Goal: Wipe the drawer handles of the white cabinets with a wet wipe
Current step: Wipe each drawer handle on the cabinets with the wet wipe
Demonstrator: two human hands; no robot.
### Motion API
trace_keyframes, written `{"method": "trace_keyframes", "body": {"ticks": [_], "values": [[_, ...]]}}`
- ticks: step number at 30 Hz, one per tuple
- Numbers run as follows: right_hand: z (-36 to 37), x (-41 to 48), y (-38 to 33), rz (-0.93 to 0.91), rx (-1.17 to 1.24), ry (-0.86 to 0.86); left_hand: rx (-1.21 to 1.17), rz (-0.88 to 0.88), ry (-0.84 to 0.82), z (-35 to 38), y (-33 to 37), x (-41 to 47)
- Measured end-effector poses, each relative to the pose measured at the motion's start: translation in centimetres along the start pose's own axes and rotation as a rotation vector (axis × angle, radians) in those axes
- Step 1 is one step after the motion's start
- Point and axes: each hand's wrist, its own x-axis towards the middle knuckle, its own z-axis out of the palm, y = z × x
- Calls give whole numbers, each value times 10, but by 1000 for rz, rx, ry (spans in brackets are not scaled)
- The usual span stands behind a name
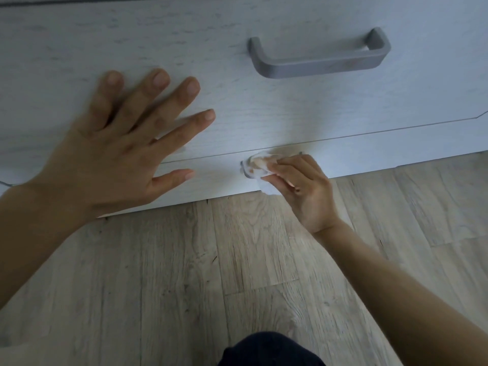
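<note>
A white cabinet (264, 114) fills the upper half of the head view, with two drawers one above the other. The upper drawer carries a grey bar handle (319, 59), uncovered. My right hand (303, 191) grips a white wet wipe (257, 167) wrapped round the left end of the lower drawer's grey handle (247, 175), most of which the wipe and fingers hide. My left hand (126, 143) lies flat with spread fingers against the upper drawer front, left of both handles.
A light wood-look plank floor (237, 273) runs from the cabinet's base to the near edge. A dark piece of my clothing (269, 350) shows at the bottom centre. A thin cable (5, 184) peeks in at the far left.
</note>
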Motion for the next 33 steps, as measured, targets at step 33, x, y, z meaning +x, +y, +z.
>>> {"method": "trace_keyframes", "body": {"ticks": [33], "values": [[7,-8,-14,51,-164,81,-7,-13,28,2,1,1]]}}
